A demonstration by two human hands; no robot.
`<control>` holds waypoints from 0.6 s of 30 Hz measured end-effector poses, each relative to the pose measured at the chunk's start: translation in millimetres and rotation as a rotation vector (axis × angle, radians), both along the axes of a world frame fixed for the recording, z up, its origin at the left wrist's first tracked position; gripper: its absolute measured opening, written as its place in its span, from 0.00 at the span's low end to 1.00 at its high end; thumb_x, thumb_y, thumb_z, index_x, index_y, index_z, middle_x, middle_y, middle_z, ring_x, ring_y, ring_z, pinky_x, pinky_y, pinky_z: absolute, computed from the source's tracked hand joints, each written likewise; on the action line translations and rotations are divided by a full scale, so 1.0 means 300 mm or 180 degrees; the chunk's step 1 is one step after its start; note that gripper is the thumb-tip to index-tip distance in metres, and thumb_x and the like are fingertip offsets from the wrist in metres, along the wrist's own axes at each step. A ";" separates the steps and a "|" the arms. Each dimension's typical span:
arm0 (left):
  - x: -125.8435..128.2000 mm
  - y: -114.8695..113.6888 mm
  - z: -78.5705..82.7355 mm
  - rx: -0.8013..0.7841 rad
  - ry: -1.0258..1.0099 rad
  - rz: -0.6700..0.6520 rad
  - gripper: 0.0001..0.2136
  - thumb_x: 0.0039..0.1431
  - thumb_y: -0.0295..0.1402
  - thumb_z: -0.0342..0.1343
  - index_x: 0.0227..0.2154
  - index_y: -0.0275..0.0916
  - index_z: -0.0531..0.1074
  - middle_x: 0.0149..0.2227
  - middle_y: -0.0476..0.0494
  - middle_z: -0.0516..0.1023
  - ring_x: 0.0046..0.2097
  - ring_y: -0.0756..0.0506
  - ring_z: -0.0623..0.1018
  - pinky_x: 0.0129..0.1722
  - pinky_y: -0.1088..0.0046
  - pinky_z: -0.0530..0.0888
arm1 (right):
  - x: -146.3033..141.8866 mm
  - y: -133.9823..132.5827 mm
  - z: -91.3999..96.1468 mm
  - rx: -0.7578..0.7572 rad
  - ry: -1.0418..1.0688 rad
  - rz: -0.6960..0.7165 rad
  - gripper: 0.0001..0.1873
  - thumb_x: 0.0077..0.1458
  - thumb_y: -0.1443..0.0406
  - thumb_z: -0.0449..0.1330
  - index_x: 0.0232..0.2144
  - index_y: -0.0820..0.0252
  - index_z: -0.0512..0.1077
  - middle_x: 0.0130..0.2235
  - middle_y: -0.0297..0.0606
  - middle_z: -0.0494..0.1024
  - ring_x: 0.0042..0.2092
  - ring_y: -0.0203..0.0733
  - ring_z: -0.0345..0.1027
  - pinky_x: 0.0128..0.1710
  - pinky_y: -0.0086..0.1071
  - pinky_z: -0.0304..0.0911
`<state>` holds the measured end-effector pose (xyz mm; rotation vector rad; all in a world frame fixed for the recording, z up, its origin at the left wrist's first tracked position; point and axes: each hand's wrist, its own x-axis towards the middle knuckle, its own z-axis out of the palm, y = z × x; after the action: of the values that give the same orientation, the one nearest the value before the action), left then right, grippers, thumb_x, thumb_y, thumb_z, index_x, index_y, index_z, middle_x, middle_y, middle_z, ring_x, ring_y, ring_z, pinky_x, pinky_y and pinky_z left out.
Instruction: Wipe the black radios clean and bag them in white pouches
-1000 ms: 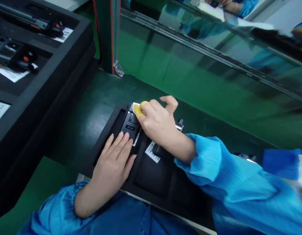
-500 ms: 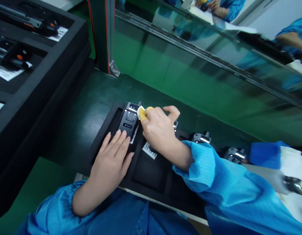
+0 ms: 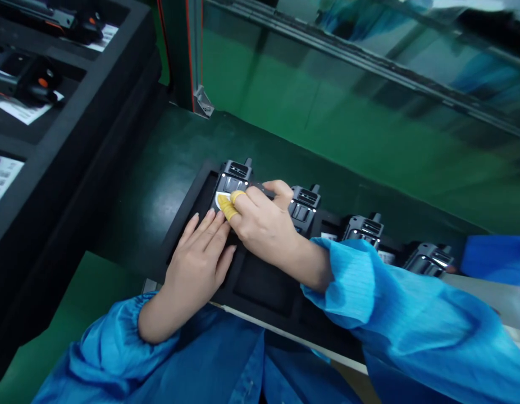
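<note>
A grey handheld device [image 3: 235,183] with a short antenna-like stub lies in the left compartment of a black foam tray [image 3: 266,283]. My left hand [image 3: 195,266] rests flat over its lower part, fingers stretched out. Yellow finger covers [image 3: 228,207] are on two fingertips of my right hand [image 3: 266,224]. Those fingers press a small white pad [image 3: 218,199] against the front of the device, just above my left fingertips. The pad covers the spot around the device's label. A second similar device [image 3: 302,207] lies just right of my right hand, partly hidden by it.
Further right are more devices, one [image 3: 364,227] partly behind my sleeve and another [image 3: 428,259] beyond it. A blue box-like object [image 3: 493,258] stands at the far right. Stacked black foam trays [image 3: 104,95] rise at the left. A metal post [image 3: 195,56] and green panel [image 3: 327,118] border the back.
My right hand has moved the white pad from the device's upper right edge down and left onto its front. My left hand stays on the device. The camera view has shifted.
</note>
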<state>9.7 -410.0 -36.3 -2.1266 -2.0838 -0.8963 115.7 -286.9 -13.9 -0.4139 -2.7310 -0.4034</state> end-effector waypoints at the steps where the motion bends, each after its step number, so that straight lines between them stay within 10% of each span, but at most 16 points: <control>1: 0.000 0.000 0.001 0.0002 0.0027 0.0008 0.14 0.62 0.29 0.51 0.49 0.29 0.70 0.52 0.32 0.76 0.57 0.38 0.73 0.59 0.55 0.68 | 0.011 0.003 0.004 0.0047 -0.0045 -0.0027 0.18 0.58 0.74 0.50 0.19 0.58 0.70 0.25 0.33 0.67 0.34 0.37 0.55 0.48 0.40 0.38; 6: -0.003 0.000 0.000 0.0003 0.0163 0.0012 0.14 0.63 0.29 0.51 0.49 0.31 0.70 0.53 0.31 0.75 0.57 0.38 0.73 0.58 0.55 0.68 | 0.149 0.023 0.057 -0.0130 -0.0221 -0.0693 0.18 0.60 0.73 0.48 0.25 0.58 0.74 0.29 0.34 0.71 0.35 0.37 0.56 0.46 0.41 0.40; 18: -0.003 0.013 0.031 0.0003 0.0081 -0.0055 0.23 0.60 0.33 0.55 0.58 0.39 0.65 0.58 0.29 0.70 0.57 0.30 0.72 0.54 0.48 0.71 | 0.813 -0.071 0.297 -0.0788 -0.0914 -0.4687 0.14 0.53 0.69 0.55 0.38 0.63 0.79 0.35 0.46 0.76 0.31 0.35 0.59 0.34 0.38 0.48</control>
<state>8.7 -406.1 -27.2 -2.1474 -2.0560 -0.8669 359.6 -308.1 75.1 -2.5368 -2.1634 -0.4408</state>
